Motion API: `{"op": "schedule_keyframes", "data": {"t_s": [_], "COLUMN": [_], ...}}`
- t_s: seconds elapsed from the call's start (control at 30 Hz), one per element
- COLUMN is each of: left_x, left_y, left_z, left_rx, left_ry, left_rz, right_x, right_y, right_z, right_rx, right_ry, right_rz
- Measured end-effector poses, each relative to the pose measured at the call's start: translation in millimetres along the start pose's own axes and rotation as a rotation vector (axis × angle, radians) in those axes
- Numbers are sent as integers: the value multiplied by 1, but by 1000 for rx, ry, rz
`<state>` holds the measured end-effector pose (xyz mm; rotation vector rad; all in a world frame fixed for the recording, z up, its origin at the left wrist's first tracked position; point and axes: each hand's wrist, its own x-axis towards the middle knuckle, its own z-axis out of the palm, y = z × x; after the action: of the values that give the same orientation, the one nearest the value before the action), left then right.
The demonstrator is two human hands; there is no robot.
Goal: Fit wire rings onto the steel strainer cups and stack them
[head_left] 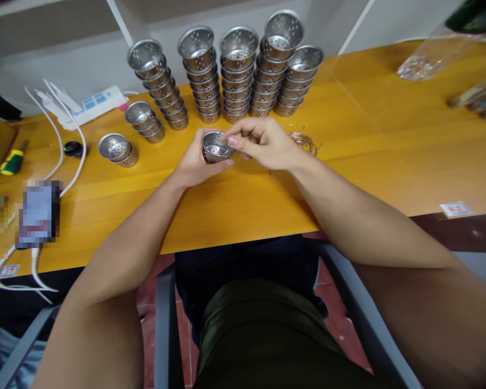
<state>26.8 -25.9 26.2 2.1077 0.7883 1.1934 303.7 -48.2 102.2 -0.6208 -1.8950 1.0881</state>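
My left hand point(194, 165) cups a small perforated metal strainer cup point(214, 146) just above the orange wooden table point(243, 200), fingers wrapped round its side. My right hand point(263, 141) reaches over the cup's rim from the right, thumb and forefinger pinched at its edge; what they pinch is too small to make out. A pile of thin wire rings point(304, 142) lies on the table just behind my right hand.
Several tall stacks of the same metal cups point(237, 75) stand at the back, with shorter stacks point(143, 120) and a low pair point(117, 150) to the left. A white power strip point(89, 104), cables, a screwdriver point(12, 161) and a phone point(38, 213) lie at left.
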Motion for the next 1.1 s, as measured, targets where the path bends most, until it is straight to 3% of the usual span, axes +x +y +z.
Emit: {"op": "schedule_keyframes", "data": {"t_s": [0.13, 0.4, 0.93, 1.1], "left_x": [7, 9, 8, 9], "left_y": [-5, -23, -33, -16], "left_z": [-8, -12, -12, -11], "left_rx": [2, -17, -21, -17], "left_ry": [37, 72, 83, 66], "left_rz": [51, 120, 87, 9], "right_x": [-3, -6, -7, -8], "right_y": [9, 10, 7, 9], "right_z": [-1, -6, -6, -1], "right_rx": [-223, -424, -536, -571], "right_ry": [108, 46, -24, -42], "right_rz": [-108, -241, -240, -204]}}
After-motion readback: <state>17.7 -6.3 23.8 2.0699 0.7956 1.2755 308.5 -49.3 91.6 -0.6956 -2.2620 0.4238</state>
